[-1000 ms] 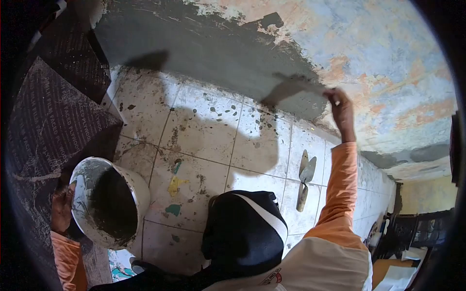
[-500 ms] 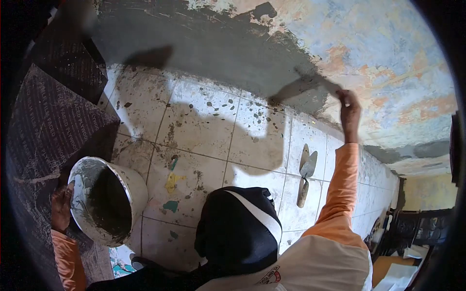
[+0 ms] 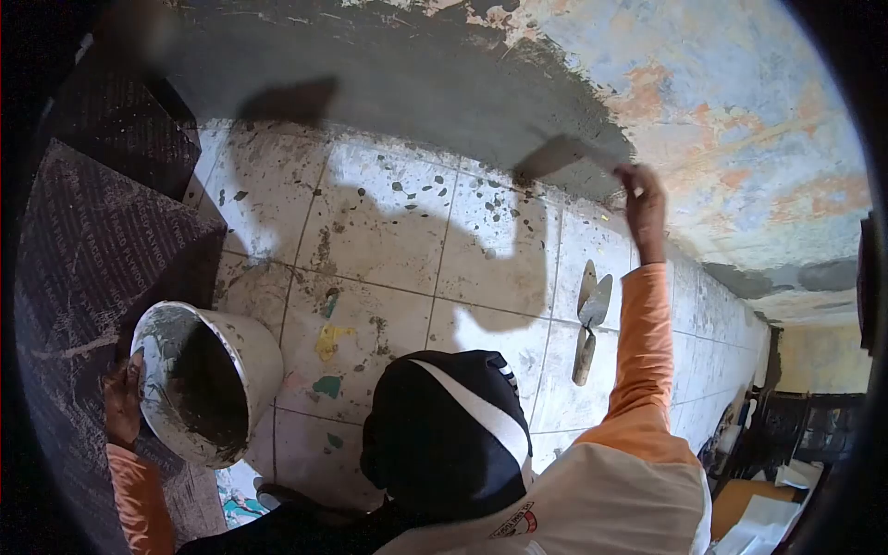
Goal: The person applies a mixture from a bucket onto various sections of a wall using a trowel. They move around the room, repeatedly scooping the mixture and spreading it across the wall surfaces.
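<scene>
My left hand point(image 3: 122, 400) grips the near-left rim of a white bucket point(image 3: 262, 356), which is tilted and has wet grey mortar point(image 3: 205, 388) inside. My right hand point(image 3: 646, 205) is raised by the wall, its fingers closed round the end of a thin flat tool point(image 3: 587, 148). That tool is blurred and lies against or just off the wet grey plaster point(image 3: 416, 83); contact cannot be made out. Below my right hand, a pointed trowel point(image 3: 592, 314) rests on the floor tiles.
Dark printed plywood point(image 3: 102, 240) stands at the left. Mortar spots dot the tiled floor point(image 3: 370, 250). A black cloth shape with a white stripe point(image 3: 444, 435) fills the lower middle. Papers point(image 3: 754, 527) and dark furniture point(image 3: 828, 430) are at the lower right.
My right hand and the thin tool have moved a little left along the wall. My left hand is still on the bucket. The view has shifted slightly.
</scene>
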A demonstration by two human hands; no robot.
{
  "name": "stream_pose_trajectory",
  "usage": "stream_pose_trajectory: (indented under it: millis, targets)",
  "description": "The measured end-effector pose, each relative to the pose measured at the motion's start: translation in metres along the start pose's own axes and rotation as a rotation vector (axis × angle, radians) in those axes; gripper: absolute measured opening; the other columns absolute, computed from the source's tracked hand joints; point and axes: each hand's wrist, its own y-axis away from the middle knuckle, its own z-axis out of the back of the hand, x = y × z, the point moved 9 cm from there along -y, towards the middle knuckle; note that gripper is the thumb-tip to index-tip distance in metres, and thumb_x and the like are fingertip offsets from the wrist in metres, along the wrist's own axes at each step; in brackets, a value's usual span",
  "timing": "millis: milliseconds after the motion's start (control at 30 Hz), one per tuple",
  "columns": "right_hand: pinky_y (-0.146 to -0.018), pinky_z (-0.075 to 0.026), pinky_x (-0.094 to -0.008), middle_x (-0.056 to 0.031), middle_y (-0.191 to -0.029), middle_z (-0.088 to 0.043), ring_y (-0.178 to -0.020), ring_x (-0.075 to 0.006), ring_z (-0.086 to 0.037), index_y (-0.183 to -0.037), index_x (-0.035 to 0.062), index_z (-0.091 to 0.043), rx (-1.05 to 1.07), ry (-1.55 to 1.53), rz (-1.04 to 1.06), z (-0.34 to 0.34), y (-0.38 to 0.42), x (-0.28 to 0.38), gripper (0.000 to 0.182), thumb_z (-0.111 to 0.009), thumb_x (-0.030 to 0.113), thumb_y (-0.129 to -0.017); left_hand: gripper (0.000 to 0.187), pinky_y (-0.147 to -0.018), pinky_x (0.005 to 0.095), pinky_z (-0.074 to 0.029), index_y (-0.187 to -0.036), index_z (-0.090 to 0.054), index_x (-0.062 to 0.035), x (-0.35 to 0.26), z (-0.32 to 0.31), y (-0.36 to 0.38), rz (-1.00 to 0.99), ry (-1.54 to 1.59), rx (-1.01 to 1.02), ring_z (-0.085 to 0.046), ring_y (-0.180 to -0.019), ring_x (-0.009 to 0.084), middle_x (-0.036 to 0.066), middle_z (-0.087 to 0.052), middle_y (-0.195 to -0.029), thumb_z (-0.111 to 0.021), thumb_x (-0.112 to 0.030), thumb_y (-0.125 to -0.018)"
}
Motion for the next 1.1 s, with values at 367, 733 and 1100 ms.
stream_pose_trajectory:
  millis: [367,733,1100]
  targets:
    - [-0.087,-0.052,-0.0508,-0.0222,-0.106,-0.068,-0.108,-0.0437,-0.063,-0.106,0.0029,-0.068,0.303,0.397,0.025,-0.153,0.069,-0.075,0.014,-0.061,0.015,-0.103,0.044,-0.111,0.0374,-0.045,-0.141,-0.061,0.0057,0.013,0.006,0.006,-0.066,0.358,0.031,-0.062,-0.125,0.0243,0.019,-0.069,-0.135,-0.053,-0.027,-0.114]
    - [-0.094,-0.052,-0.0453,-0.0169,-0.112,-0.07,-0.108,-0.0365,-0.065,-0.114,0.0079,-0.076,0.205,0.352,0.119,-0.086,-0.017,-0.057,0.02,-0.058,0.01,-0.106,0.036,-0.091,0.0294,-0.051,-0.122,-0.075,0.0013,-0.043,-0.012,0.003,0.234,-0.003,0.023,-0.059,-0.097,0.0077,0.002,-0.075,-0.104,-0.062,-0.03,-0.111]
    - [-0.109,-0.049,-0.0349,-0.0099,-0.137,-0.07,-0.123,-0.0197,-0.063,-0.15,0.0001,-0.059,-0.265,-0.004,0.056,0.152,-0.069,0.095,0.043,-0.06,0.017,-0.11,0.026,-0.123,0.0346,-0.037,-0.125,-0.074,0.0038,0.056,-0.035,0.005,0.36,0.43,0.321,-0.052,-0.143,0.0232,0.013,-0.059,-0.153,-0.069,-0.011,-0.103]
